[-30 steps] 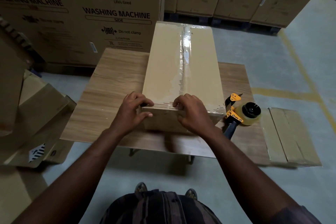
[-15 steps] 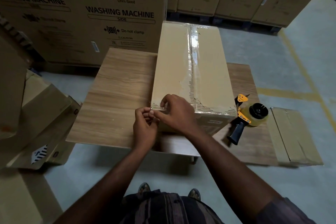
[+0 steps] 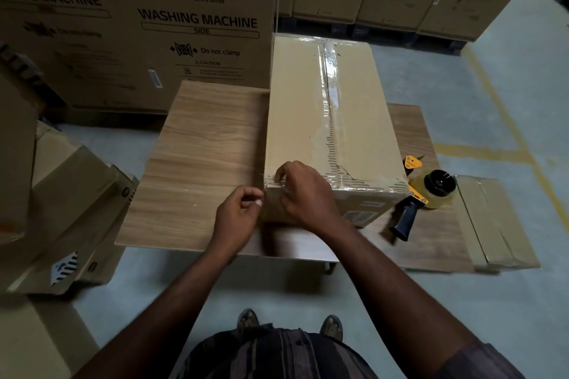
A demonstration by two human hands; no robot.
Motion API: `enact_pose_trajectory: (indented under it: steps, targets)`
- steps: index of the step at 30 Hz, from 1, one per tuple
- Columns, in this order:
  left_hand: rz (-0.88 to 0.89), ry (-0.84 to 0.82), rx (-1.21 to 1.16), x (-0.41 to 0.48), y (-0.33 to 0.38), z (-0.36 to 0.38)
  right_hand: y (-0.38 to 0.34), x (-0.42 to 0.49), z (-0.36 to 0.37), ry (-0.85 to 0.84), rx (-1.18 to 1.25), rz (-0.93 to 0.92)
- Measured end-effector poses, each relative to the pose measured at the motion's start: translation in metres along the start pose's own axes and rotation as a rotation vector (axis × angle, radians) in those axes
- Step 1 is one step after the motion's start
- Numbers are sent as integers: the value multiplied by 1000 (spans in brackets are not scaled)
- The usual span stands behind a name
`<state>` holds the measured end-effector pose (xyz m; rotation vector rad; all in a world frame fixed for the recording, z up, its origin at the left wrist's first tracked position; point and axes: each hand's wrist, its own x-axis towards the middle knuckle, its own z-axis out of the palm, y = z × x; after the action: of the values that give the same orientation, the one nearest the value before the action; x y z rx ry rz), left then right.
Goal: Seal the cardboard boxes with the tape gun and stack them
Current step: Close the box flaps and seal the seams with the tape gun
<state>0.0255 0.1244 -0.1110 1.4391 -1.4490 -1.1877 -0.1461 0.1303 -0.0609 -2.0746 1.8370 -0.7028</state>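
Since last frame left hand (image 3: 238, 212) drawn apart from right hand (image 3: 308, 194), its fingers (image 3: 252, 197) pinched together, contents unclear; right fingers pinch taped tan cardboard box (image 3: 301, 108) corner; big brown carton (image 3: 123, 49) reads "LG WASHING MACHINE SIDE"

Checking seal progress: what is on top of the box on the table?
Clear tape runs along the top seam of the box and across its near edge. The right hand is on the near left corner, covering the tape there.

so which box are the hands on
The big box on the table, taped along its top seam: left hand and right hand are at its near corner. The flat box at right lies untouched.
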Motion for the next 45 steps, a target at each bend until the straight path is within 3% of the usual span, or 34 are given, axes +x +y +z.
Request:
enact_pose_trajectory:
  steps: [4,10,15,20,23,27,32,45]
  targets:
    - [24,-47,-142,9,10,4,-11,2,8,64,-53,84]
    - [-149,-150,46,19,-12,4,-1,-4,6,61,-13,42]
    - [60,-21,-141,11,9,-3,1,-9,8,112,124,59]
    - [280,27,-40,19,29,3,4,-14,-7,118,237,89]
    - [278,31,-9,31,34,10,26,-10,-28,178,101,125]
    - [230,34,33,52,41,18,77,2,-58,179,-129,348]
    - [150,23,91,83,53,30,120,30,-82,221,-217,549]
    - [7,-45,353,218,78,73,186,133,-91,87,-48,631]
